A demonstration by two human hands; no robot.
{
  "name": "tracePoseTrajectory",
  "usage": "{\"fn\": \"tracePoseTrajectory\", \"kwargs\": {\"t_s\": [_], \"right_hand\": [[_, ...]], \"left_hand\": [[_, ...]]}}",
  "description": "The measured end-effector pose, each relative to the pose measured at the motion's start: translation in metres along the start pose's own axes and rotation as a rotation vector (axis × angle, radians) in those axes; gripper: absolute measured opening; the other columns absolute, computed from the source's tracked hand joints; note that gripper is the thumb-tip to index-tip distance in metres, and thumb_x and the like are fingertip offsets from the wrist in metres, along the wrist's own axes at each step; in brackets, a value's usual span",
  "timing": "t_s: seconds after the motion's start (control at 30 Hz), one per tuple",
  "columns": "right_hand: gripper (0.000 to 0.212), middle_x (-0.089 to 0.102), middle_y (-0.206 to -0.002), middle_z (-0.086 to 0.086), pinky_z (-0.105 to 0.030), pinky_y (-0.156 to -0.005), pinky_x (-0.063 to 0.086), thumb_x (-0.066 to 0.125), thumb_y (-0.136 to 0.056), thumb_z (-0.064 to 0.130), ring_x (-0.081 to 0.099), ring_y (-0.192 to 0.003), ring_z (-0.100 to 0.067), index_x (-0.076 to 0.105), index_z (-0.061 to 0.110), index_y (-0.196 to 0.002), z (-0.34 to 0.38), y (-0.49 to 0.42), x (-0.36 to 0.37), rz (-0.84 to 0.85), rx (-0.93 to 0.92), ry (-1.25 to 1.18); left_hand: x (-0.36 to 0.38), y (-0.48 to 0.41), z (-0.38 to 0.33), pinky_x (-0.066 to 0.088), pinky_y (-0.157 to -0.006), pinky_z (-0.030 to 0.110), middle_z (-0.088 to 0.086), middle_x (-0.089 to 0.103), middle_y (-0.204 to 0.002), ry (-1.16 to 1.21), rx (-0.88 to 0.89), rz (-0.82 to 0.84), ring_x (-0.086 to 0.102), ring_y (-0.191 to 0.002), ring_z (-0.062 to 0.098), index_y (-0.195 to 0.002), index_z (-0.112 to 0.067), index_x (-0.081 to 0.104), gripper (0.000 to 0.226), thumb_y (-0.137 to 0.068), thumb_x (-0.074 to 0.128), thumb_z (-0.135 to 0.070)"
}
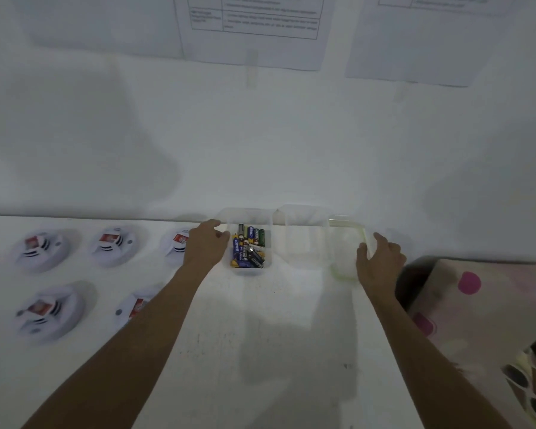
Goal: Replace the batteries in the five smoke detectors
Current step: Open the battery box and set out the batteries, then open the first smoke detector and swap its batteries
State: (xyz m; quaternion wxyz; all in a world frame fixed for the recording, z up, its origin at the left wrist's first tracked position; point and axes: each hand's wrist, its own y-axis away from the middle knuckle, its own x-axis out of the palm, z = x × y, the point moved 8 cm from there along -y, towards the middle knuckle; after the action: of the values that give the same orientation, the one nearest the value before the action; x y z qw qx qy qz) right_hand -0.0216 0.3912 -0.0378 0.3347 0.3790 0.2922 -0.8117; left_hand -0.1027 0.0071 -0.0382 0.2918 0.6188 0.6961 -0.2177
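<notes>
Several white smoke detectors with red labels lie on the white table at the left, among them the far left detector (41,249) and the front left detector (48,311); two are partly hidden behind my left arm. A clear plastic tub (226,264) holds several AA batteries (249,247). My left hand (206,243) grips the tub's left wall. A second clear tub (304,236) stands to the right of it with nothing visible inside. My right hand (379,258) holds a clear lid with a green rim (345,249), tilted beside that second tub.
The table meets a white wall (260,134) right behind the tubs, with printed sheets (254,26) taped above. A cardboard box with pink spots (477,298) stands at the right edge, over dark round items (520,379) lower right.
</notes>
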Motion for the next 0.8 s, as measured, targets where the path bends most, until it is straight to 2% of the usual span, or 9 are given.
{"fn": "tracePoseTrajectory", "kwargs": {"t_s": [0.1,0.2,0.4,0.5,0.57,0.63,0.7,0.8], "right_hand": [[0.039,0.055,-0.123,-0.019,-0.037,-0.096,0.031,0.054,-0.091,0.023,0.046,-0.114,-0.036,0.055,0.008,-0.127,0.028,0.018,-0.011,-0.066,-0.097,-0.042],[0.033,0.057,-0.119,-0.015,-0.028,-0.091,0.030,0.055,-0.092,0.020,0.046,-0.113,-0.032,0.058,0.010,-0.122,0.061,0.043,-0.013,-0.010,-0.143,-0.185],[0.023,0.057,-0.112,-0.002,-0.037,-0.089,0.048,0.053,-0.093,0.017,0.053,-0.104,-0.019,0.062,0.016,-0.115,0.139,0.110,-0.008,0.169,-0.241,-0.424],[0.022,0.060,-0.110,-0.004,-0.026,-0.078,0.051,0.054,-0.093,0.014,0.057,-0.097,-0.014,0.063,0.013,-0.113,0.172,0.147,0.008,0.258,-0.282,-0.477],[0.020,0.062,-0.109,-0.003,-0.013,-0.072,0.046,0.055,-0.093,0.012,0.059,-0.092,-0.012,0.064,0.013,-0.111,0.192,0.175,0.021,0.310,-0.311,-0.484],[0.019,0.062,-0.106,0.003,-0.003,-0.068,0.042,0.055,-0.093,0.014,0.059,-0.089,-0.009,0.064,0.014,-0.110,0.207,0.202,0.038,0.382,-0.307,-0.492],[0.019,0.063,-0.104,0.006,-0.001,-0.067,0.041,0.054,-0.094,0.016,0.059,-0.087,-0.006,0.064,0.016,-0.110,0.220,0.227,0.056,0.459,-0.300,-0.487],[0.023,0.064,-0.111,0.003,-0.005,-0.068,0.041,0.054,-0.095,0.020,0.059,-0.085,-0.005,0.062,0.019,-0.116,0.234,0.258,0.085,0.584,-0.293,-0.422]], "left_hand": [[-0.019,0.012,-0.007,0.048,-0.083,0.029,0.003,0.066,-0.116,-0.031,0.044,-0.027,0.061,-0.105,0.022,-0.126,-0.016,0.058,0.035,-0.092,0.055,-0.025],[-0.040,0.023,-0.004,0.047,-0.087,0.028,0.000,0.069,-0.112,-0.031,0.118,-0.024,0.063,-0.099,0.017,-0.117,-0.020,0.064,0.027,-0.092,0.055,-0.026],[-0.091,0.049,0.031,0.044,-0.073,0.017,-0.005,0.071,-0.107,-0.008,0.206,0.004,0.060,-0.084,0.005,-0.109,-0.020,0.068,0.022,-0.092,0.056,-0.024],[-0.117,0.065,0.058,0.046,-0.078,0.021,-0.002,0.069,-0.110,-0.012,0.215,0.002,0.060,-0.090,0.006,-0.115,-0.017,0.066,0.025,-0.092,0.057,-0.021],[-0.129,0.074,0.082,0.051,-0.075,0.029,0.000,0.067,-0.116,-0.021,0.180,0.028,0.060,-0.096,0.010,-0.119,-0.017,0.064,0.028,-0.092,0.058,-0.022],[-0.136,0.081,0.103,0.054,-0.082,0.037,0.004,0.064,-0.123,-0.015,0.157,0.073,0.060,-0.105,0.016,-0.122,-0.016,0.062,0.031,-0.092,0.059,-0.023],[-0.138,0.089,0.120,0.047,-0.096,0.036,0.005,0.059,-0.130,-0.023,0.152,0.134,0.057,-0.114,0.019,-0.128,-0.018,0.057,0.036,-0.093,0.058,-0.025],[-0.134,0.101,0.141,0.038,-0.103,0.032,0.004,0.051,-0.139,-0.039,0.149,0.248,0.050,-0.123,0.020,-0.136,-0.021,0.049,0.046,-0.093,0.058,-0.030]]}}
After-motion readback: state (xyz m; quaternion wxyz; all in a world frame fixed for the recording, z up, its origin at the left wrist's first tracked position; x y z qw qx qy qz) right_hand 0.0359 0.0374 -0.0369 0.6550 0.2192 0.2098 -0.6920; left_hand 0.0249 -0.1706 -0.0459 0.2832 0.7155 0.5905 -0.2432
